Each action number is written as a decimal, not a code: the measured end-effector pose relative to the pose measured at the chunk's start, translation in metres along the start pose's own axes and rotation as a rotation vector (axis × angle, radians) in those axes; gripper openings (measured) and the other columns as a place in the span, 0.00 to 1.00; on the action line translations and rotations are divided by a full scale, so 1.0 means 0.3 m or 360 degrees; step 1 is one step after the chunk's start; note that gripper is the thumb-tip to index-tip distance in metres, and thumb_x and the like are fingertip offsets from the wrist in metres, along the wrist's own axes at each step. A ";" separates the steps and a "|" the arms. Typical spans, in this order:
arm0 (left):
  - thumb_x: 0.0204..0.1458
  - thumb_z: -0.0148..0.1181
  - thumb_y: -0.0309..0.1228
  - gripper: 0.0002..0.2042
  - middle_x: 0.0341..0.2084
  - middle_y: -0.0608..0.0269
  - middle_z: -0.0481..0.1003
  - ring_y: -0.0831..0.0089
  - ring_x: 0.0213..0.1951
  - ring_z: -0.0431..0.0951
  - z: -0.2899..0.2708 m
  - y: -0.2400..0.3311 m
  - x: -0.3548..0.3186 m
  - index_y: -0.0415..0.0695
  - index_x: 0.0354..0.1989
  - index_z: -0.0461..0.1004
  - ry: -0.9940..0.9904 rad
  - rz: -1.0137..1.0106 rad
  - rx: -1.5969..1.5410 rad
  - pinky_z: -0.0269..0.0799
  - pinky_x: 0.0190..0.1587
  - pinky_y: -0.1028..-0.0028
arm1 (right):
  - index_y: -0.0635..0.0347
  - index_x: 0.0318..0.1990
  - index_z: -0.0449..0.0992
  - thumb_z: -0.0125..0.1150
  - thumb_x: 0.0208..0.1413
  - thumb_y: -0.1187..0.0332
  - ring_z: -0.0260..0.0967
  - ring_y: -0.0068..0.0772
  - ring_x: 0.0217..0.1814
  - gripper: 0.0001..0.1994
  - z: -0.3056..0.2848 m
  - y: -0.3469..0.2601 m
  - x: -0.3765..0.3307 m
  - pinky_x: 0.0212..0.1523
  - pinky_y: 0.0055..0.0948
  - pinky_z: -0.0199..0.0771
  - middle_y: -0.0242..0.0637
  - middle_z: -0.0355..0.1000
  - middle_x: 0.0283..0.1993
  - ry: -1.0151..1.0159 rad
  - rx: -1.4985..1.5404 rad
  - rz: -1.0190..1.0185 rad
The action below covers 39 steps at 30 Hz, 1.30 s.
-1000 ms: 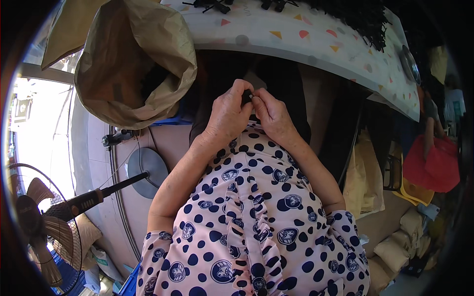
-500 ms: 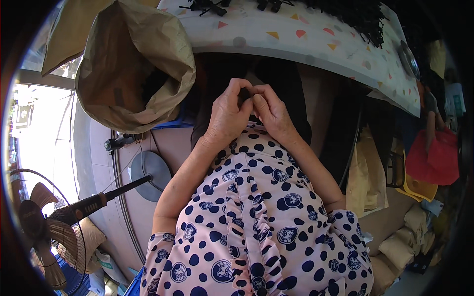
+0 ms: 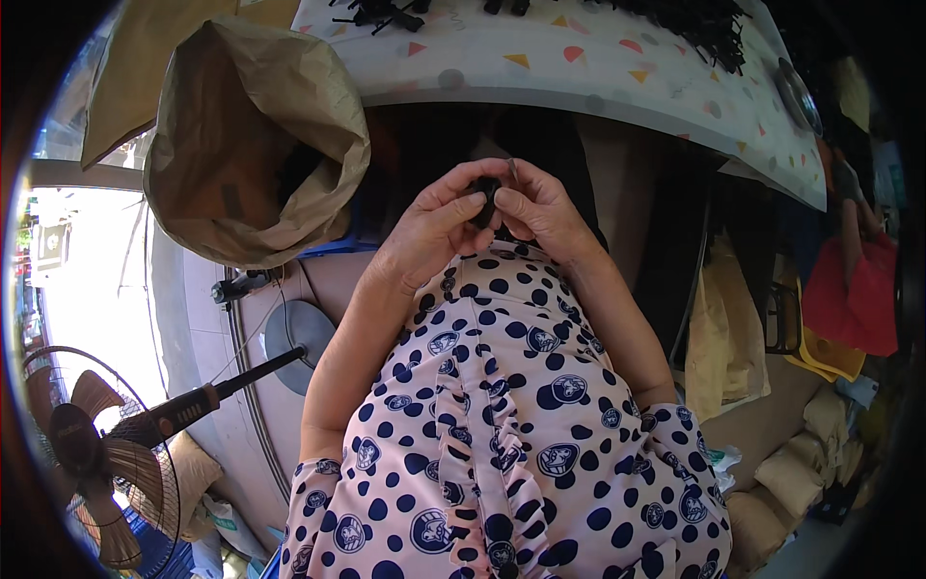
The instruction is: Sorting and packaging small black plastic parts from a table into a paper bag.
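A small black part [image 3: 485, 201] sits between my two hands, above my lap. The fingers and thumb of my left hand [image 3: 439, 220] are closed around it. My right hand [image 3: 548, 210] meets it from the other side, thumb and fingers pinched together at the part. Near the right fingertips shows a thin, greyish sliver, too small to name. On the patterned white table [image 3: 540, 92] ahead lie several similar-looking black pieces [image 3: 666, 29], heaped toward the far right.
An open brown paper bag [image 3: 333, 207] stands at the left, with something dark inside. Farther left is a standing fan [image 3: 87, 434]. To the right are paper sheets [image 3: 728, 328], a yellow stool [image 3: 830, 359] and a red cloth [image 3: 854, 294] near another person's arm [image 3: 854, 217].
My hands have turned and opened up somewhat, so the black part now shows between them. The view has shifted slightly.
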<state>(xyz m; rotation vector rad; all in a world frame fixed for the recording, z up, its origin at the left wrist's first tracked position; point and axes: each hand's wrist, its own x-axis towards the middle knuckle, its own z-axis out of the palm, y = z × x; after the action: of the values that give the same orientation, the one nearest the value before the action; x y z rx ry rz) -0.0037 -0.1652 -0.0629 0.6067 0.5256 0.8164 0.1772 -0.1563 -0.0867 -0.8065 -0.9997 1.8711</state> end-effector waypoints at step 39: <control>0.51 0.52 0.17 0.16 0.34 0.52 0.76 0.62 0.34 0.79 0.168 0.104 -0.018 0.42 0.50 0.71 0.0778 0.1066 0.1962 0.73 0.35 0.74 | 0.58 0.55 0.64 0.43 0.65 0.67 0.53 0.12 0.13 0.14 0.206 -0.142 0.026 0.11 0.13 0.53 0.24 0.60 0.20 0.0143 -0.0266 -0.0069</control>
<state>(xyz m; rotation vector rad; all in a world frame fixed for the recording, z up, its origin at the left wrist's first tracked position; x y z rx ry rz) 0.0097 -0.1674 -0.0051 1.7999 1.3362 1.2441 0.1391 -0.1556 -0.0216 -0.9511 -1.1181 1.7159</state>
